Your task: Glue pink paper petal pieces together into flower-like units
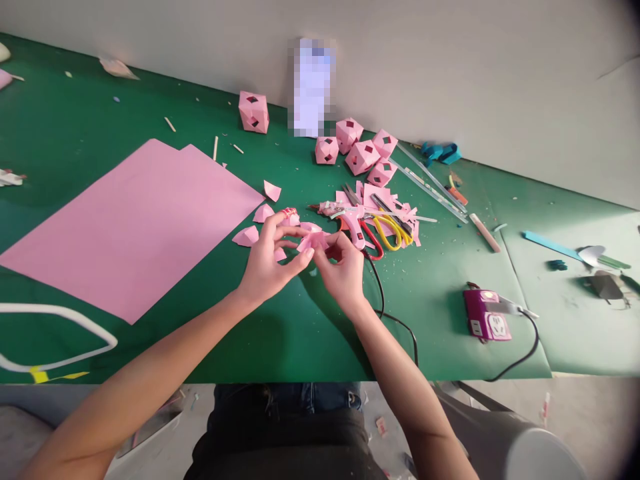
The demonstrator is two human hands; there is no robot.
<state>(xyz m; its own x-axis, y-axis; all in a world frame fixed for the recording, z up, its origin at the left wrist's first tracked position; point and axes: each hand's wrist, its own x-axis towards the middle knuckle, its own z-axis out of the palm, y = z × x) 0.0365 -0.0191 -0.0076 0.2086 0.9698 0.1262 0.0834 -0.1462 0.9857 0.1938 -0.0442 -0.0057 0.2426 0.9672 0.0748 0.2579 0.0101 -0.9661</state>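
Folded pink paper piece [313, 241] located above the green table [300, 347], between both hands. Left hand [270, 263]: thumb and fingers pinched on its left part. Right hand [344, 270]: thumb and forefinger clamped on its right end. Long axis appears to run side to side, one corner pointing left toward the left fingers; fingers partly cover it, so the exact outline cannot be confirmed. Glue gun [354, 227] lies near the right hand.
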